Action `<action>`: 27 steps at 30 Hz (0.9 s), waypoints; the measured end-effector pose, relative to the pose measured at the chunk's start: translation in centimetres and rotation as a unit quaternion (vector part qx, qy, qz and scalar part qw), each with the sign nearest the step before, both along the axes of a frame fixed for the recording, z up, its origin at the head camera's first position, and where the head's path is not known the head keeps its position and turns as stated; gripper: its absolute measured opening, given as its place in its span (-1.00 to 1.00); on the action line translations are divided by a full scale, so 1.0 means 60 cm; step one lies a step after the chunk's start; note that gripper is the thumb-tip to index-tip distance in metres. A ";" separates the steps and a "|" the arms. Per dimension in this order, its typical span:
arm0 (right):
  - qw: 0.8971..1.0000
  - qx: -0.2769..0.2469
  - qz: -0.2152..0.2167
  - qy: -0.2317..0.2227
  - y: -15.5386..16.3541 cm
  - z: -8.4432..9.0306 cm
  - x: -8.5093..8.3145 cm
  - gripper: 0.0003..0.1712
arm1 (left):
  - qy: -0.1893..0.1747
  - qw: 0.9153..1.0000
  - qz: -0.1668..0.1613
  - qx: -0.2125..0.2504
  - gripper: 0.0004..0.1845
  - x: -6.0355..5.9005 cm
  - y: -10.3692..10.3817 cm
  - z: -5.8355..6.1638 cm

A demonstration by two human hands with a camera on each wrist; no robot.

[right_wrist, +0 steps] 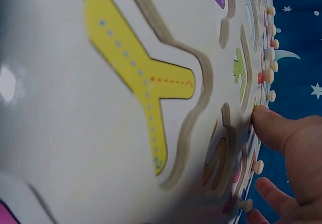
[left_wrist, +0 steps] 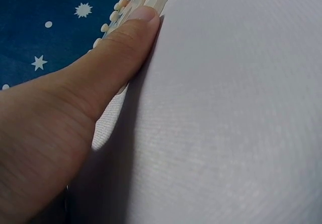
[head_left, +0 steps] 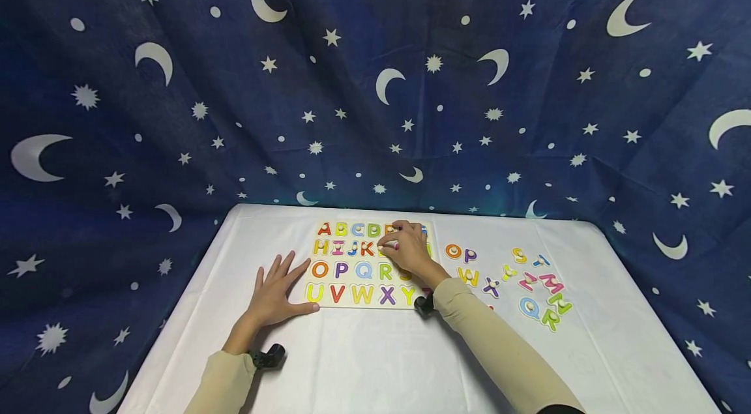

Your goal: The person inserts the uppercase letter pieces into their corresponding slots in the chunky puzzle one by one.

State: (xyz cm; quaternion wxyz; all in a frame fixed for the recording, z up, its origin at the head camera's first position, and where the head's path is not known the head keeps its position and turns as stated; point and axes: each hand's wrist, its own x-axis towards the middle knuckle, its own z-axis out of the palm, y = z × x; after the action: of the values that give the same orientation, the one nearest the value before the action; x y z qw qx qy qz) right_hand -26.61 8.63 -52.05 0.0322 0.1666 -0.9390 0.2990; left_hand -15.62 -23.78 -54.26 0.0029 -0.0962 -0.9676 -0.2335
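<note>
Wooden alphabet board (head_left: 364, 267): left hand (head_left: 276, 296) flat; right hand (head_left: 407, 250) pinches piece, wrist view hides.

We sat in what looked like a makeshift recording corner, where a dark blue star-and-moon cloth (head_left: 375, 75) hung as backdrop behind a table under a white cover (head_left: 375, 362) holding a children's alphabet puzzle (head_left: 352, 293).

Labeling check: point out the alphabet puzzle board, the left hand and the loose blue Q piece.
alphabet puzzle board (head_left: 352, 300): head view, bare near edge below V and W.
left hand (head_left: 272, 300): head view, back of the hand.
loose blue Q piece (head_left: 529, 308): head view, the letter's ring.
</note>
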 end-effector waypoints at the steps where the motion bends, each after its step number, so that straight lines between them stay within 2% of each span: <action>1: 1.000 0.002 0.001 -0.001 0.000 0.000 0.000 -0.89 | 0.001 1.000 0.000 0.000 0.14 0.001 0.000 0.001; 6: 1.000 0.017 0.014 -0.004 0.002 0.001 -0.002 -0.84 | 0.002 1.000 0.002 0.001 0.13 0.002 -0.001 0.002; 12: 0.999 0.023 0.037 0.011 0.039 0.014 0.002 -0.64 | -0.006 1.000 0.004 -0.003 0.14 -0.002 0.000 -0.002; 16: 0.999 0.012 0.031 0.031 0.096 0.022 0.010 -0.59 | -0.009 1.000 0.001 -0.005 0.15 -0.004 0.003 -0.004; 20: 0.998 0.013 0.002 0.062 0.168 0.027 0.018 -0.55 | -0.003 1.000 0.001 -0.005 0.14 -0.004 0.004 -0.002; 27: 0.996 0.020 -0.056 0.066 0.292 0.027 0.041 -0.56 | 0.005 1.000 0.003 -0.001 0.13 0.000 0.004 0.000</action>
State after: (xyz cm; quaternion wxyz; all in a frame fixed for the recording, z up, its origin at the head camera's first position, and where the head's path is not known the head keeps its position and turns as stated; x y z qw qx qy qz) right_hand -24.15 26.15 -50.44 0.1079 0.1341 -0.9483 0.2665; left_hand -15.62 -23.56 -54.27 0.0089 -0.0940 -0.9682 -0.2318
